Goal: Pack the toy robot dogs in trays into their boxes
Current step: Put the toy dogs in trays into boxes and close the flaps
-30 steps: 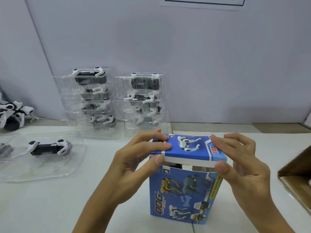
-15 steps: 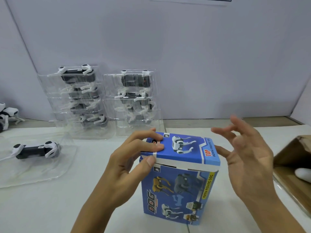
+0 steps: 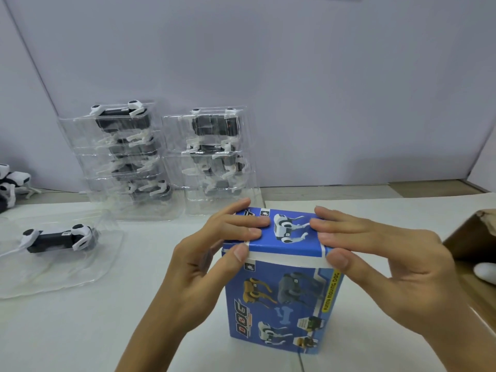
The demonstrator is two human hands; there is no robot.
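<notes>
White table (image 3: 80,331) against a pale wall, blue box (image 3: 279,299) upright at the near centre.

Behind the blue box, left, stood two stacks of clear trays (image 3: 126,159) (image 3: 214,157) holding toy robot dogs. Far left of the box lay a single clear tray (image 3: 53,264) with one dog (image 3: 57,237). Right of the box sat a brown carton (image 3: 472,237). Left hand (image 3: 214,264) and right hand (image 3: 389,261) pinched the box's top flap (image 3: 281,228), fingers on top, thumbs on the front edge, one hand at each side.
</notes>
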